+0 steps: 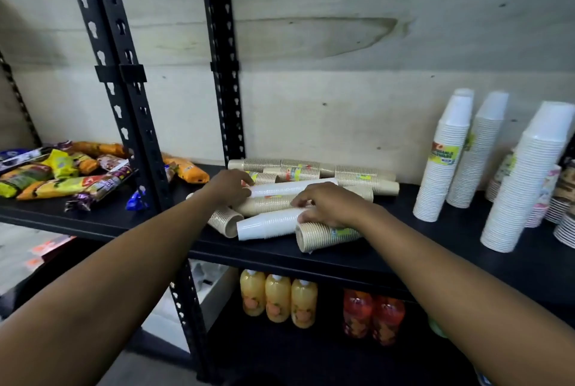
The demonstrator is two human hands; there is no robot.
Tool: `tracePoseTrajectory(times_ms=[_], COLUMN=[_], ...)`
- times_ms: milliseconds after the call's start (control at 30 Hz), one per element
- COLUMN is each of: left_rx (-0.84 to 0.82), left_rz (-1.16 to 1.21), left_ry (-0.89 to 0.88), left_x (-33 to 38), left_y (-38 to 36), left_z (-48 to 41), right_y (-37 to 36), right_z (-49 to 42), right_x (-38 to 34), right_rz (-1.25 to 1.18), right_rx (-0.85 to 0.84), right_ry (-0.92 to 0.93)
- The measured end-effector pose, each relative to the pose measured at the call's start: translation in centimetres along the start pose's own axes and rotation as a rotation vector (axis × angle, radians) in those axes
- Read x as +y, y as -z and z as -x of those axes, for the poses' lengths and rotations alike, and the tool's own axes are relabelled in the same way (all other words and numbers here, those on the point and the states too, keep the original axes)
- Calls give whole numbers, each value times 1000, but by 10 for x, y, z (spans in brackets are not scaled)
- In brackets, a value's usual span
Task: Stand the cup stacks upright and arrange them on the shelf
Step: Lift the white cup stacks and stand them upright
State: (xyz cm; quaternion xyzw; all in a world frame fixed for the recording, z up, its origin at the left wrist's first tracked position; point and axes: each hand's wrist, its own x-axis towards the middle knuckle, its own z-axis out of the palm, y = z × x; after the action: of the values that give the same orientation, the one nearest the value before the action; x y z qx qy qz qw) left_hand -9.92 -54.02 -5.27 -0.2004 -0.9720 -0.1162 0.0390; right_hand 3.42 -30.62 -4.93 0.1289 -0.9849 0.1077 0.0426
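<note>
Several cup stacks lie on their sides in a heap on the black shelf [404, 230]. Most are beige, two are white. My left hand [228, 186] curls round the left end of the upper white stack [292, 186]. My right hand [329, 203] reaches over the heap, and its thumb and fingertips pinch the right end of the lower white stack [264, 225]. A short beige stack [323, 235] lies under that wrist near the shelf's front edge. More beige stacks [357, 175] lie behind, against the wall. Three tall white stacks [441, 168] stand upright at the right.
Snack packets [62, 177] are strewn over the adjoining shelf at the left, past the black uprights [137, 124]. Low stacks of patterned cups [560, 199] stand at the far right. Juice bottles [277, 297] stand on the shelf below.
</note>
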Motion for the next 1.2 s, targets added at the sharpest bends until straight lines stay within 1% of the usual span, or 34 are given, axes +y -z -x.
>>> tracePoseTrajectory(times_ms=[100, 233, 533, 700, 800, 900, 1100, 1200], left_rx=[-32, -110, -70, 3, 70, 115, 256, 328], left_rz=[25, -23, 104, 353, 594, 844, 955, 1000], left_ry=[18, -39, -59, -63, -51, 8, 119, 79], left_x=[-5, -13, -21, -19, -9, 12, 55, 81], left_y=[2, 5, 2, 15, 29, 48, 66, 66], left_z=[-10, -17, -16, -11, -9, -9, -28, -32], right_y=[4, 3, 6, 23, 36, 47, 62, 72], right_z=[-8, -10, -6, 0, 7, 19, 48, 66], right_x=[-1, -3, 1, 13, 21, 34, 55, 64], right_rz=[137, 192, 214, 80, -51, -198, -518, -596], right_rx=[-51, -50, -61, 3, 95, 198, 426, 559], right_ry=[46, 77, 104, 68, 62, 11, -134, -183])
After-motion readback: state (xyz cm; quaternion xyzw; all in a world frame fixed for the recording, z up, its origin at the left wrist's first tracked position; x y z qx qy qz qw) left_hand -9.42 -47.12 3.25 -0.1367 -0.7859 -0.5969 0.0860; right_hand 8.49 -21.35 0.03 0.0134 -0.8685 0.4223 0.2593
